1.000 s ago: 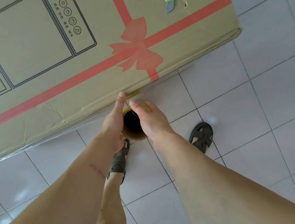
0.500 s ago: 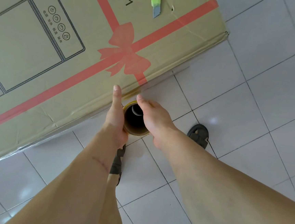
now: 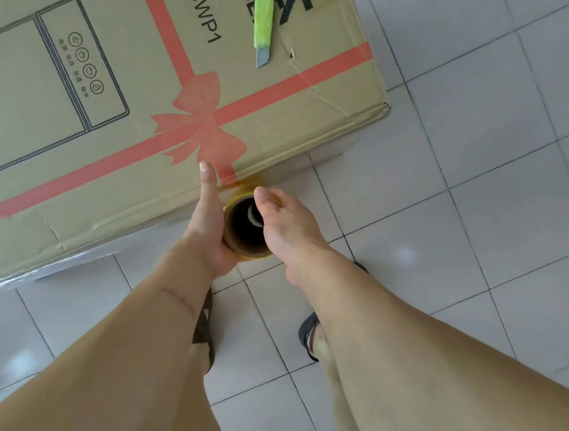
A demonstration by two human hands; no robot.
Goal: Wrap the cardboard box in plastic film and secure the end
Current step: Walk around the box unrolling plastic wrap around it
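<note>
Both the left hand [image 3: 211,229] and right hand [image 3: 285,229] clasp the upright brown cardboard-core film roll [image 3: 246,227] against the large tan cardboard box [image 3: 95,123] on the floor, whose lower edge already looks filmed, so wrapping seems midway and the end unsecured.

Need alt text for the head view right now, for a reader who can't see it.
Both hands, left and right, hold an upright film roll against the side of a big cardboard box. A green knife lies on top of the box, above a tiled floor.
</note>
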